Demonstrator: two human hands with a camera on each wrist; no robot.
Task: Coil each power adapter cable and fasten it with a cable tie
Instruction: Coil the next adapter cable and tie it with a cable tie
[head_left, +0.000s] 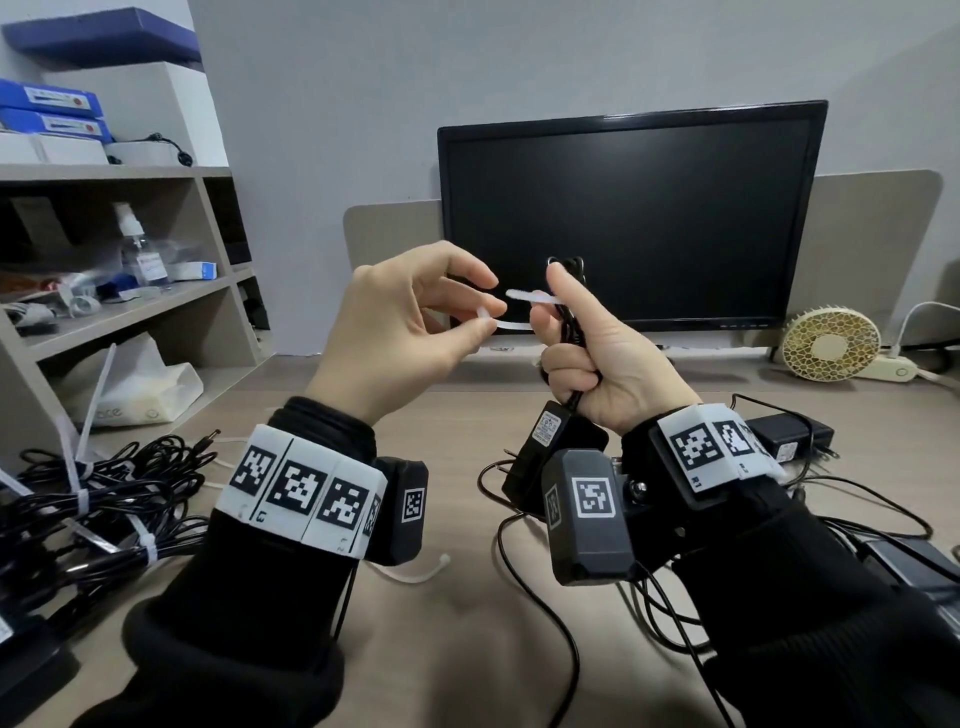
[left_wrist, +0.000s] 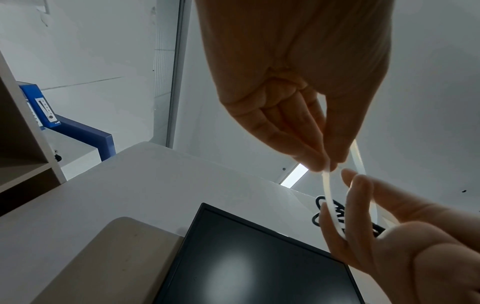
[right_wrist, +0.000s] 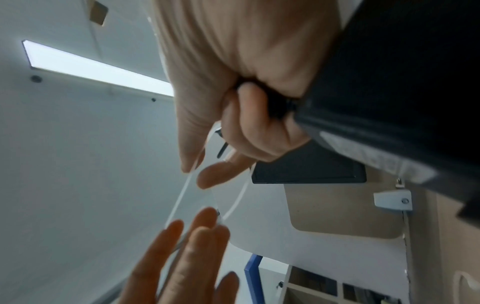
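Nearest to the head camera are the two black sleeves (head_left: 260, 597) with their marker bands, and from them the hands rise in front of the dark monitor (head_left: 631, 218).

The left hand (head_left: 410, 322) pinches one end of the white cable tie (head_left: 514, 312) between thumb and forefinger; its other fingers are spread loosely. The right hand (head_left: 597, 358) is closed around the coiled cable (head_left: 571, 306), with the forefinger stretched up beside the coil and the other end of the tie lying against it. The tie bends around the coil, and its two ends are near each other but not yet joined, as far as I can see.

I judge the step to be threading the tail of the tie into its head. To do it well, the right hand should keep the loops tight together so no loop slips out, and the left hand should bring the tail straight to the head slot before it pulls.

The power adapter (head_left: 550, 441) hangs under the right hand, above the surface (head_left: 467, 649). To the left on the surface lie the finished bundles (head_left: 93, 499) with ties on them. A spare tie (head_left: 415, 571) lies near the left wrist, and loose adapters (head_left: 784, 436) wait to the right.
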